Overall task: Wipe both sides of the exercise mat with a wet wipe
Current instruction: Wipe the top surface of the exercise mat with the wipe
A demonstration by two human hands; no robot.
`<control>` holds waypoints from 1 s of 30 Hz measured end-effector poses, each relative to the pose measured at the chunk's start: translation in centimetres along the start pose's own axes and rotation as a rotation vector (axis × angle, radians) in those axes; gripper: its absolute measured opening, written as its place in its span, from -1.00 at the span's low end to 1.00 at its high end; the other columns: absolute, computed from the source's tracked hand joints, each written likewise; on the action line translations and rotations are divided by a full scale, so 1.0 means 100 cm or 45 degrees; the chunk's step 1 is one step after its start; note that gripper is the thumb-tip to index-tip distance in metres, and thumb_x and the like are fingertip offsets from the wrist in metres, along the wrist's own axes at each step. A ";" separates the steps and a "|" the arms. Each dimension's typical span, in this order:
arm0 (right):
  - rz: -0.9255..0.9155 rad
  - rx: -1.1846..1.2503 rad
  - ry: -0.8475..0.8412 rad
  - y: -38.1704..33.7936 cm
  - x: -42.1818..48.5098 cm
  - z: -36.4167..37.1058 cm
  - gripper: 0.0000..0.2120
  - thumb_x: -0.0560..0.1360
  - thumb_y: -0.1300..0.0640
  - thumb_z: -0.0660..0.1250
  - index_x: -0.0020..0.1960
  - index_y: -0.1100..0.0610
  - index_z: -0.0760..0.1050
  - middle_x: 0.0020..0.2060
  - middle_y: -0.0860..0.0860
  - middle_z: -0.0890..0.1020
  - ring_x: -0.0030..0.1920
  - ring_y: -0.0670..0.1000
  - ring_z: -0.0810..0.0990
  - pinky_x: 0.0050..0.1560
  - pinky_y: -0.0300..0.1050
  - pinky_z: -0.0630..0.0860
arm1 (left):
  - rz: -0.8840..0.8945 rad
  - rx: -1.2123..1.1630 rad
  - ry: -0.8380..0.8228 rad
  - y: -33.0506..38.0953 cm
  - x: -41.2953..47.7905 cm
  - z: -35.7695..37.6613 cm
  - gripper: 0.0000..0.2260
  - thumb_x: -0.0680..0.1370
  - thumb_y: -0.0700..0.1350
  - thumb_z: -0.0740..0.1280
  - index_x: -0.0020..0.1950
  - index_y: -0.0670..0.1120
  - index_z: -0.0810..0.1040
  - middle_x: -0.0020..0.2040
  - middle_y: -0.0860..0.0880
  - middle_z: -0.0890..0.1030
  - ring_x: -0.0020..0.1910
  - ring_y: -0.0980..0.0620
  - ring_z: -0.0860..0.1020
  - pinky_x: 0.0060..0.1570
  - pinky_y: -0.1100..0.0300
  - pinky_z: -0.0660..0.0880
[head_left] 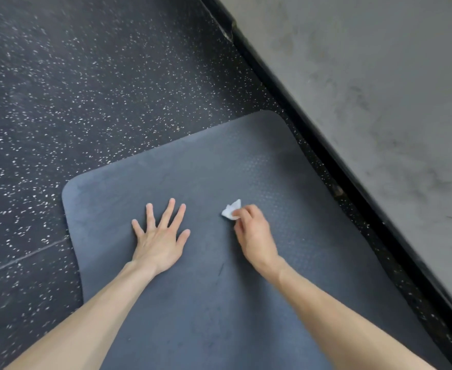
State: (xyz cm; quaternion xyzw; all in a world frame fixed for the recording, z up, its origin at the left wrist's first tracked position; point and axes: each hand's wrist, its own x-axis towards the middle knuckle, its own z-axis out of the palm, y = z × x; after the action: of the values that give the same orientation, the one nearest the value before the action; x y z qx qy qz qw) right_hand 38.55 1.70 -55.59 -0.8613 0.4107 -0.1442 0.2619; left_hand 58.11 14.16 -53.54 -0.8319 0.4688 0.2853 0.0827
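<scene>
A blue-grey exercise mat lies flat on the floor, its rounded far end toward the top of the view. My left hand rests flat on the mat with fingers spread. To its right, my right hand pinches a small crumpled white wet wipe against the mat's surface. The patch of mat to the right of the wipe shows a dotted, shinier texture.
Black rubber flooring with white specks surrounds the mat on the left and far side. A black baseboard and a grey wall run diagonally close along the mat's right edge.
</scene>
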 end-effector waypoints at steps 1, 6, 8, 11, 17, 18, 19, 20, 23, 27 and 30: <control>-0.075 0.038 -0.070 -0.021 -0.007 0.013 -0.77 0.57 0.31 0.21 0.19 0.19 0.52 0.10 0.12 0.49 0.07 0.09 0.45 0.08 -0.14 0.40 | 0.006 -0.016 0.012 -0.001 0.000 0.000 -0.46 0.70 0.16 -0.09 0.62 0.19 -0.27 0.60 0.18 -0.35 0.57 -0.26 -0.34 0.48 -0.39 -0.13; -0.159 0.037 -0.188 -0.031 -0.007 0.013 -0.79 0.51 0.36 0.23 0.09 0.20 0.53 0.00 0.12 0.51 -0.03 0.10 0.47 0.00 0.01 0.51 | 0.043 -0.083 0.085 -0.010 -0.004 -0.003 -0.48 0.72 0.02 -0.02 0.65 0.12 -0.16 0.63 0.18 -0.25 0.61 -0.17 -0.26 0.52 -0.29 -0.08; -0.059 0.036 -0.106 -0.011 0.000 -0.013 -0.80 0.49 0.38 0.24 0.03 0.20 0.57 -0.04 0.12 0.52 -0.04 0.08 0.52 0.04 -0.26 0.46 | 0.048 -0.164 0.130 -0.019 -0.006 -0.002 -0.48 0.72 -0.01 0.02 0.66 0.07 -0.10 0.64 0.13 -0.20 0.62 -0.08 -0.24 0.56 -0.20 -0.09; 0.218 0.047 0.076 0.027 0.001 -0.054 -0.73 0.52 0.44 0.23 -0.07 0.10 0.56 -0.09 0.02 0.47 -0.06 -0.11 0.51 -0.12 -0.56 0.31 | 0.021 -0.367 0.203 -0.032 -0.010 0.000 -0.49 0.72 -0.03 0.07 0.66 0.01 0.00 0.65 0.06 -0.17 0.61 0.02 -0.25 0.58 -0.03 0.01; 0.375 -0.080 0.213 0.025 -0.005 -0.032 -0.79 0.52 0.40 0.22 0.05 0.20 0.54 0.02 0.04 0.47 -0.02 0.12 0.52 0.01 -0.23 0.39 | 0.015 -0.193 0.258 -0.056 -0.019 0.011 -0.50 0.72 0.00 0.03 0.65 0.05 -0.03 0.65 0.10 -0.12 0.62 -0.05 -0.21 0.57 -0.11 -0.11; 0.373 -0.087 0.229 0.015 -0.006 -0.023 -0.81 0.50 0.40 0.25 0.06 0.25 0.53 0.01 0.09 0.49 -0.03 0.15 0.54 0.03 -0.21 0.37 | 0.031 -0.210 0.252 -0.059 -0.019 0.012 -0.50 0.72 -0.02 0.02 0.65 0.06 -0.04 0.65 0.11 -0.12 0.62 -0.04 -0.21 0.57 -0.12 -0.14; 0.346 -0.062 0.224 0.002 -0.008 -0.013 -0.81 0.49 0.41 0.27 0.07 0.28 0.54 0.00 0.12 0.50 -0.04 0.16 0.55 0.04 -0.20 0.37 | 0.054 -0.282 0.247 -0.062 -0.018 0.012 -0.51 0.72 -0.06 0.02 0.65 0.05 -0.01 0.65 0.11 -0.11 0.62 -0.03 -0.21 0.56 -0.12 -0.17; 0.280 -0.040 0.188 -0.015 -0.012 -0.003 -0.81 0.49 0.41 0.28 0.08 0.28 0.55 0.00 0.13 0.51 -0.02 0.14 0.55 0.06 -0.19 0.38 | 0.078 -0.391 0.246 -0.065 -0.017 0.012 -0.52 0.72 -0.11 0.03 0.65 0.03 0.04 0.65 0.11 -0.07 0.62 -0.01 -0.20 0.57 -0.10 -0.18; -0.008 0.010 -0.100 -0.073 -0.033 0.036 -0.76 0.58 0.29 0.22 0.20 0.18 0.54 0.12 0.11 0.51 0.11 0.08 0.49 0.11 -0.13 0.40 | 0.112 -0.635 0.348 -0.078 -0.021 0.015 -0.54 0.70 -0.24 0.08 0.62 -0.06 0.19 0.65 0.08 0.06 0.62 0.09 -0.12 0.58 0.09 -0.12; -0.261 0.025 -0.312 -0.116 -0.046 0.065 -0.78 0.55 0.35 0.24 0.15 0.21 0.54 0.05 0.14 0.53 0.03 0.15 0.51 0.05 0.01 0.51 | 0.078 -0.596 0.443 -0.102 -0.035 0.025 -0.55 0.68 -0.22 0.14 0.59 -0.06 0.26 0.63 0.11 0.10 0.62 0.11 -0.08 0.53 0.24 -0.01; -0.258 0.010 -0.269 -0.090 -0.038 0.048 -0.78 0.45 0.43 0.29 0.02 0.20 0.56 -0.11 0.09 0.53 -0.12 0.13 0.53 -0.06 -0.07 0.53 | 0.077 -0.532 0.466 -0.115 -0.047 0.033 -0.54 0.69 -0.12 0.19 0.60 -0.02 0.26 0.63 0.10 0.10 0.63 0.07 -0.09 0.59 0.10 -0.05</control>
State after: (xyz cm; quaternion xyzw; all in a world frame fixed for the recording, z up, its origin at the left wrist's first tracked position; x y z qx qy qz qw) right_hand 44.09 11.00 -54.57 -0.9077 0.2913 -0.0802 0.2912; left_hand 64.48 25.24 -55.15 -0.8541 0.4317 0.2230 -0.1852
